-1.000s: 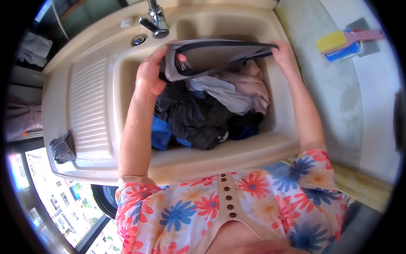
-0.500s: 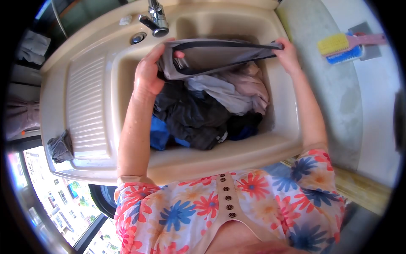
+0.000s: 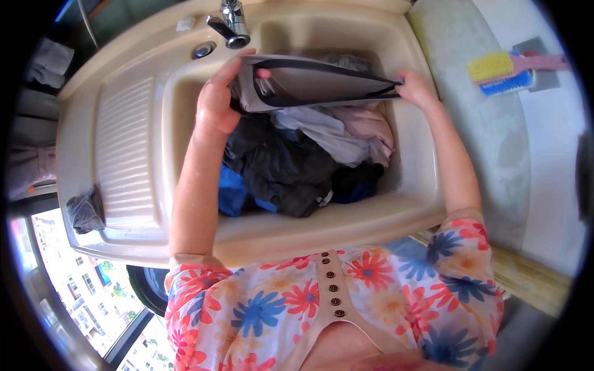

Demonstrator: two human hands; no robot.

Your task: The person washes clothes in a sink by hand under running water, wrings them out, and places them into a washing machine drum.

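Stretched sideways over the sink basin [image 3: 416,167] is a grey cloth item with a black-trimmed opening [image 3: 303,105]. My left hand [image 3: 216,102] grips its left end, with a fingertip showing inside the opening. At the other end, my right hand [image 3: 418,89] pinches the narrow corner where the dark edges meet. Below it, a heap of wet-looking laundry fills much of the basin: dark clothes [image 3: 278,161], a pale grey garment [image 3: 328,137], a pinkish one [image 3: 366,127] and some blue fabric [image 3: 231,188].
A chrome faucet [image 3: 235,28] rises behind the basin. To the left, a ribbed washboard surface [image 3: 124,154] has a crumpled grey cloth [image 3: 86,211] at its outer edge. Yellow-bristled [image 3: 490,67] and blue-bristled [image 3: 507,83] brushes lie on the right-hand ledge.
The right end of the grey item has dropped slightly along with my right hand, and its opening gapes wider. My left hand keeps its hold.
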